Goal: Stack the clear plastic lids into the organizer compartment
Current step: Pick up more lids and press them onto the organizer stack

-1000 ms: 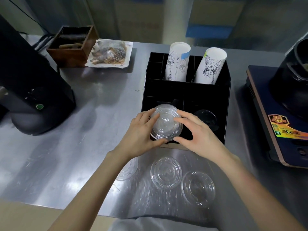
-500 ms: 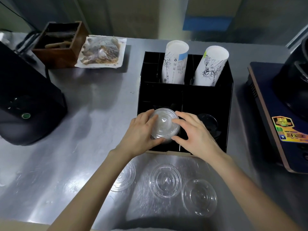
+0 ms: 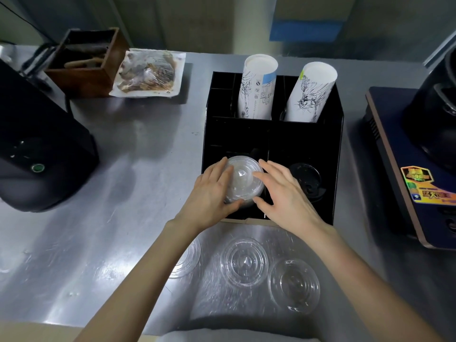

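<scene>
Holding: both hands cup a clear lid stack (image 3: pixel 243 180), steadying it into place
Left hand (image 3: pixel 212 193): fingers curled on stack's left rim
Right hand (image 3: pixel 283 193): half-open, fingertips on right rim
Location: organizer (image 3: pixel 306 137) near-left compartment
Loose lids: three on near counter (image 3: pixel 123 218)
Cup stacks: two, far compartments

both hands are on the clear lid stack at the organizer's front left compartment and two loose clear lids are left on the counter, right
Not quite: the head view shows three loose clear lids on the counter, and. The left hand and right hand are on the clear lid stack at the organizer's front left compartment.
</scene>
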Demonstrator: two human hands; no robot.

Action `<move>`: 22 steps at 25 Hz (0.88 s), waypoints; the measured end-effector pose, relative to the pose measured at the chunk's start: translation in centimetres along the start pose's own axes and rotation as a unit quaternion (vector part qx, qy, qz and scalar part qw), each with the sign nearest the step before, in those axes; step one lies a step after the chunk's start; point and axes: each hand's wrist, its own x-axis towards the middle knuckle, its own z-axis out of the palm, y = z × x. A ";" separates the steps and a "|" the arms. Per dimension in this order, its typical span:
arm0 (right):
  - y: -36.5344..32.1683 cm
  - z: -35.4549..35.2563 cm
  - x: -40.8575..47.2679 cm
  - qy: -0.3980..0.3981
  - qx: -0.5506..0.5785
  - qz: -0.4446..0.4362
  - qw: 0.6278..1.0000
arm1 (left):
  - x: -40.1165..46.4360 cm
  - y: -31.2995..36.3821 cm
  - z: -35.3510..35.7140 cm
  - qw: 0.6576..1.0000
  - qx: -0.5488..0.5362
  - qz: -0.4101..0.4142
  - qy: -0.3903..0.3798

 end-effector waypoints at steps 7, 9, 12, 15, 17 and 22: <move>-0.5 -0.7 -1.2 0.052 0.041 0.005 0.998 | -1.3 0.7 -0.7 0.999 -0.010 0.013 0.032; -0.7 -0.7 -2.3 0.065 0.056 -0.005 0.996 | -2.3 0.9 -0.8 0.998 -0.024 0.029 0.046; -0.9 -0.1 -4.1 0.068 0.069 -0.015 0.995 | -4.3 1.3 -0.5 0.996 -0.056 0.035 0.060; -0.9 0.7 -6.0 0.059 0.086 -0.015 0.994 | -6.3 1.4 0.5 0.995 -0.075 0.042 0.054; -0.8 1.4 -7.3 0.043 0.091 -0.008 0.995 | -7.6 1.2 1.4 0.995 -0.082 0.043 0.041; -0.7 3.1 -9.5 -0.062 0.064 0.030 0.996 | -10.4 0.5 4.3 0.998 -0.054 0.024 -0.018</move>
